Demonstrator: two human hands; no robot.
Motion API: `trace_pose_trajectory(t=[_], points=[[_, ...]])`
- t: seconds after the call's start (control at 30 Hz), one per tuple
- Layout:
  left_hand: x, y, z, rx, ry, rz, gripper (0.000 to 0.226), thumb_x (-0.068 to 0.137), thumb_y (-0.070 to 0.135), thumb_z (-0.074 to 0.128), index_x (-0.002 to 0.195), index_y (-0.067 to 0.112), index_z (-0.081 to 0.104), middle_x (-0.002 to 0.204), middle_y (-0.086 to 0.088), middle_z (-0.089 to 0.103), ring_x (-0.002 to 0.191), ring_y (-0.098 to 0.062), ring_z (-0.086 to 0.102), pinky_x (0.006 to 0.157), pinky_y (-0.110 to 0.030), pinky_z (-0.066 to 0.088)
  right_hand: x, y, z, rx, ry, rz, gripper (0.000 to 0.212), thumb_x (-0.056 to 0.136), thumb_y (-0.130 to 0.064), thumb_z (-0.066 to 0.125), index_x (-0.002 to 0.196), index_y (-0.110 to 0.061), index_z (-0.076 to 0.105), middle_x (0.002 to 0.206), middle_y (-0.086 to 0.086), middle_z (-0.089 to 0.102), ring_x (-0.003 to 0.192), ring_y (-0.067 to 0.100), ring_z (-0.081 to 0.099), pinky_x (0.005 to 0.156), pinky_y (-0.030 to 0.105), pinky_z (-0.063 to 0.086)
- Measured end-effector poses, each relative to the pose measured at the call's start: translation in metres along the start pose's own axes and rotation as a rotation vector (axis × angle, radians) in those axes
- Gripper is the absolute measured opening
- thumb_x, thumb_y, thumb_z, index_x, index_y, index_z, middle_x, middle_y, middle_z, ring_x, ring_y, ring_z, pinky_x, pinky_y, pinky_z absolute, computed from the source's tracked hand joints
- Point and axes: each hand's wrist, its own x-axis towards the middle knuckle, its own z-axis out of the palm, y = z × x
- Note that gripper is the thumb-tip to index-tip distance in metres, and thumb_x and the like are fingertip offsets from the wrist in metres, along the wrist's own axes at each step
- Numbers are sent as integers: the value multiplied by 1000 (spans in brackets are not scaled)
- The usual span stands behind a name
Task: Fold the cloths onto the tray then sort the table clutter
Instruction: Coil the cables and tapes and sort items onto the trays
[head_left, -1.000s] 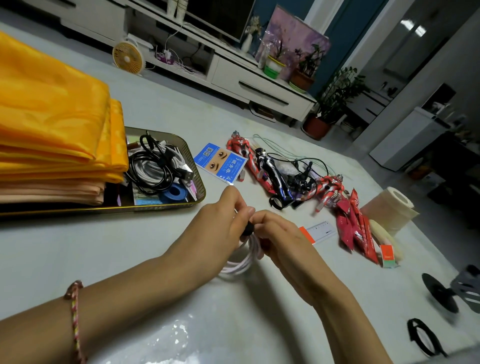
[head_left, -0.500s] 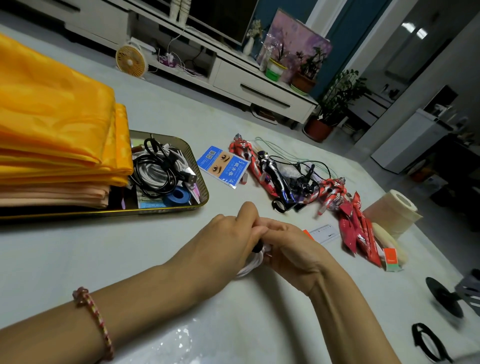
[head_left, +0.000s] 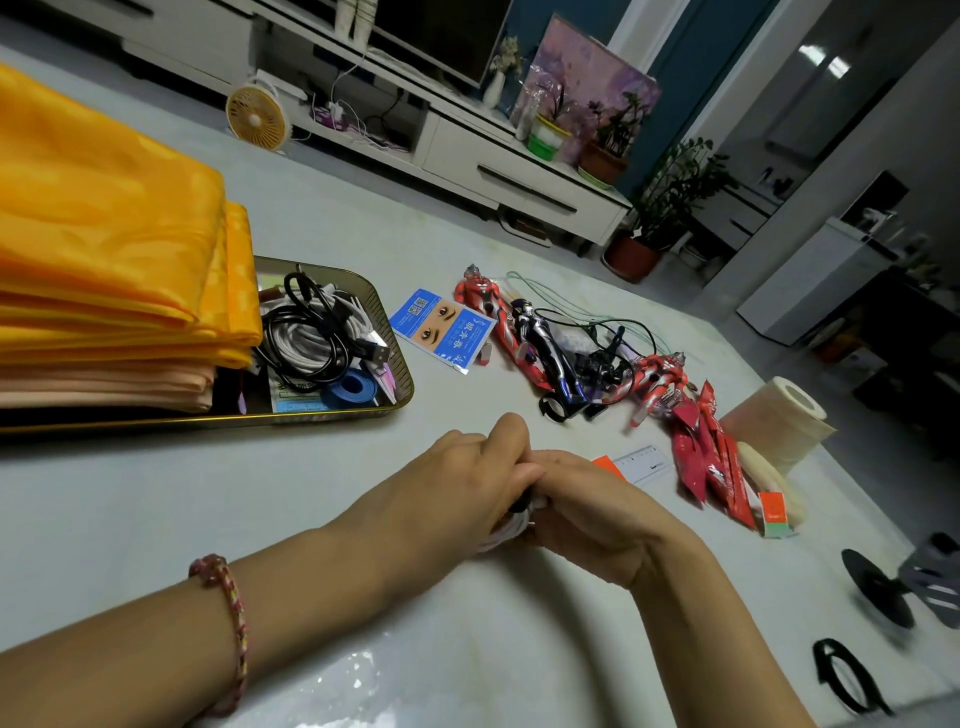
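Both hands meet at the table's (head_left: 156, 499) near-middle, just off the surface. Left hand (head_left: 457, 488) has fingers curled over the top of a coiled white cable (head_left: 503, 532), thumb side pressed against the right hand. Right hand (head_left: 587, 514) is also curled round the same coil from the other side. A small black part shows between the fingertips at the top of the coil; can't tell if it's a plug or a tie. Braided bracelet (head_left: 223, 623) on the left wrist.

Cloths: folded and stacked on the left part of the tray (head_left: 400, 400), yellow cloths (head_left: 104, 249) on top, peach cloths (head_left: 104, 384) under them. The stack overhangs most of the tray.

Tray's right end holds clutter: a tangle of black and white cables (head_left: 306, 338), a blue tape roll (head_left: 350, 388), a few small packets at the edge.

On the table, right of the tray: blue packet (head_left: 441, 327) with an eye print, then toy figures (head_left: 519, 338) lying flat and mixed with thin black wires. Further right are red sachets (head_left: 711, 462) in a pile, a paper roll (head_left: 779, 415) on its side just beyond them, and a clear ruler (head_left: 641, 462) just beside the right hand's knuckles.

Near right edge: black round-base stand (head_left: 878, 587), blurred, and a black strap loop (head_left: 847, 675) lying flat, both well apart from the hands.
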Motion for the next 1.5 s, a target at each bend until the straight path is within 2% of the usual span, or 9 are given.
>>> trace_pose_trajectory(t=[0.2, 0.3, 0.37, 0.47, 0.63, 0.87, 1.13, 1.37, 1.5], points=[[-2, -8, 7, 126, 61, 207, 20, 99, 31, 31, 83, 18, 34, 60, 0, 56, 48, -19, 50, 61, -25, 34, -2, 1, -4, 81, -14, -17, 18, 61, 2, 57, 56, -10, 69, 61, 10, 64, 59, 15, 62, 59, 22, 51], [1, -2, 0, -31, 84, 23, 24, 89, 14, 53, 81, 27, 35, 67, 9, 52, 57, -20, 56, 61, -28, 39, 3, -1, 1, 26, 207, -55, 4, 67, -6, 63, 66, -9, 65, 68, 13, 50, 65, 19, 45, 62, 26, 39], [4, -2, -3, -308, 144, -232, 24, 96, 20, 48, 77, 28, 36, 72, 10, 50, 71, -23, 55, 66, -33, 41, 4, -3, 3, 94, 335, -150, 12, 79, -4, 61, 68, -9, 62, 65, 6, 50, 62, 14, 44, 60, 23, 36], [10, -6, -2, -603, 211, -595, 24, 97, 26, 44, 75, 17, 41, 61, 3, 49, 59, -17, 47, 62, -34, 40, 2, -9, 14, 82, 440, -405, 13, 79, -1, 66, 73, -11, 71, 67, 2, 68, 64, 11, 61, 62, 17, 46], [20, -9, -6, -844, 154, -765, 28, 100, 18, 39, 73, 11, 40, 32, 9, 38, 32, -3, 31, 44, -21, 32, 3, -4, 28, -154, 643, -671, 20, 73, -3, 75, 72, -23, 73, 72, -4, 72, 68, 8, 64, 68, 19, 49], [18, -8, -8, -848, 179, -753, 30, 100, 14, 38, 71, 10, 39, 36, 8, 35, 39, -9, 30, 47, -22, 33, -8, 4, 28, -162, 490, -623, 16, 85, -22, 59, 83, -19, 75, 83, -6, 69, 82, 6, 63, 72, 14, 45], [19, -12, -8, -741, 238, -730, 35, 98, 19, 41, 65, 10, 45, 40, 5, 42, 49, -17, 37, 64, -34, 38, -6, -4, 25, -218, 380, -555, 19, 83, 0, 65, 88, -17, 68, 86, -1, 73, 81, 11, 66, 79, 27, 53], [24, -20, -14, -963, 240, -768, 34, 100, 17, 39, 70, 6, 48, 36, 2, 43, 36, -10, 37, 55, -27, 37, 1, -24, 17, -82, 249, -518, 16, 73, 2, 66, 88, -4, 69, 76, 2, 72, 69, 8, 65, 65, 16, 49], [32, -19, -28, -1386, 302, -849, 46, 99, 42, 28, 88, 5, 55, 54, -12, 62, 46, -19, 55, 55, -26, 44, 20, -45, 6, 126, 300, -449, 18, 67, -7, 63, 85, -4, 67, 74, 4, 70, 66, 11, 62, 64, 19, 51]])
